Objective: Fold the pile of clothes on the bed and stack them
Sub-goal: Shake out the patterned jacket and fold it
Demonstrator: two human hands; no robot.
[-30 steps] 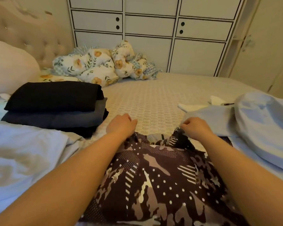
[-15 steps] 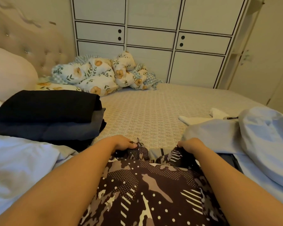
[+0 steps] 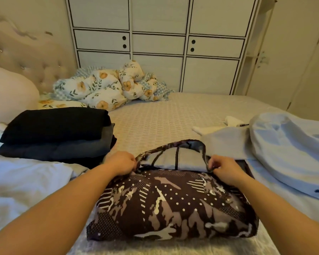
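Lying on the bed before the person, the patterned garment has its far edge lifted. Both forearms reach forward; the left hand and right hand each pinch that edge in a clenched grip.

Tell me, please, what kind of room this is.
Most likely a bedroom. A bed with a tufted headboard fills the view, a white wardrobe stands behind it, and a floral quilt lies bunched near the pillow.
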